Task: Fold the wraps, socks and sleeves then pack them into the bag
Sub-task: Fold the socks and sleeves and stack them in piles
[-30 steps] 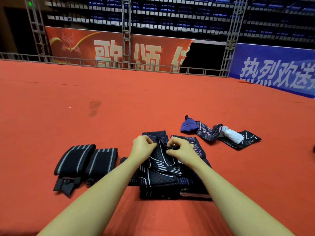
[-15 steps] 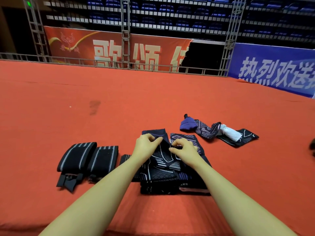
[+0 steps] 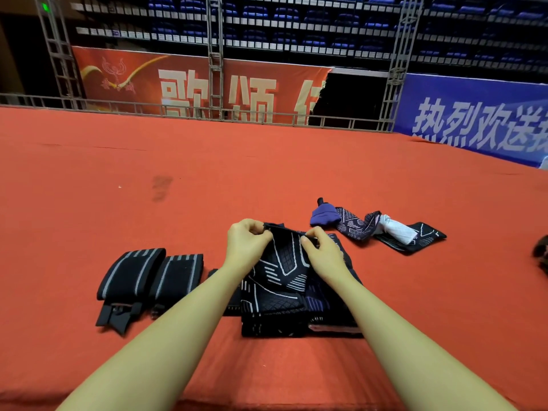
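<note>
A black sleeve [image 3: 284, 262] with white line patterns lies on top of a stack of folded dark sleeves [image 3: 299, 321] in front of me. My left hand [image 3: 247, 244] and my right hand [image 3: 320, 252] both pinch its far edge, lifted a little off the stack. Two folded black wraps [image 3: 148, 275] with grey stripes lie to the left on the red carpet. To the right lies a loose pile: a purple sock [image 3: 324, 216], a patterned sleeve [image 3: 354, 225], a white sock [image 3: 398, 231] and a black patterned piece [image 3: 427, 237].
The red carpet [image 3: 207, 179] stretches far ahead to a metal rail [image 3: 178, 109] and banners. A dark object [image 3: 541, 256] shows at the right edge, cut off by the frame. No bag is in view.
Both hands have moved slightly away from me along the top sleeve and raised its far edge. Everything else lies as before.
</note>
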### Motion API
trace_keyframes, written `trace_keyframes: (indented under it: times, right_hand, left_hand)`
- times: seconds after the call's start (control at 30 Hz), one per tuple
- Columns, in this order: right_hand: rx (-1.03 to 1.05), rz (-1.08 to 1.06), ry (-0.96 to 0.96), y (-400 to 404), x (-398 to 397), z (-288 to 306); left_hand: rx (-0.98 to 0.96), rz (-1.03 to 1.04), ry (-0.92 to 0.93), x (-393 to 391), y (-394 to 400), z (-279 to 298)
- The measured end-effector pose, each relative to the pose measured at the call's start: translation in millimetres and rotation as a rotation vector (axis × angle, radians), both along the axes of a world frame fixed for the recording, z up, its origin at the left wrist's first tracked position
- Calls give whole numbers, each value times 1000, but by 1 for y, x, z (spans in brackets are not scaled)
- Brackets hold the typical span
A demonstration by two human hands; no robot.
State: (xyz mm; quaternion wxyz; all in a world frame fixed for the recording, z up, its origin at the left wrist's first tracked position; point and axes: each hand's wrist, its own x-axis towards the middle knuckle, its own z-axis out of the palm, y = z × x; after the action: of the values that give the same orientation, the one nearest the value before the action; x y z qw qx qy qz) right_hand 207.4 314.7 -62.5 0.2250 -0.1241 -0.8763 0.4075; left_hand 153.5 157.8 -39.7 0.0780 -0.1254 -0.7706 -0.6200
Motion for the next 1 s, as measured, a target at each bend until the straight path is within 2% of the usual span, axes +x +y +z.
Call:
trace_keyframes:
  times: [0.07,0.2,0.4,0.47,0.6,0.73,0.83,0.9,1.0]
  right_hand:
    - [-146,71,131,0,3,8]
    - [-308,72,184,-3,1,18]
    - [-426,4,228,1,-1,23]
    - [-383,-1,233,1,0,28]
    - [-200,63,176,-2,1,41]
    - [144,37,-6,0,-7,38]
    - [337,-20,-54,-1,-4,36]
    - [397,-43,-46,-1,-2,37]
    - [441,-32,-27,-3,-1,40]
  left_hand:
    - [64,5,16,1,-1,7]
    - [138,10,42,1,-2,16]
    - [60,-26,15,-1,-9,17]
    - [5,-45,9,-2,-11,18]
    - [-133,-83,165,1,-9,25]
    - [-468,-94,237,-3,-7,27]
    - [-663,-110,238,-3,-7,27]
    - [-716,-90,255,-3,-6,27]
    - [-654,-39,276,-4,-6,28]
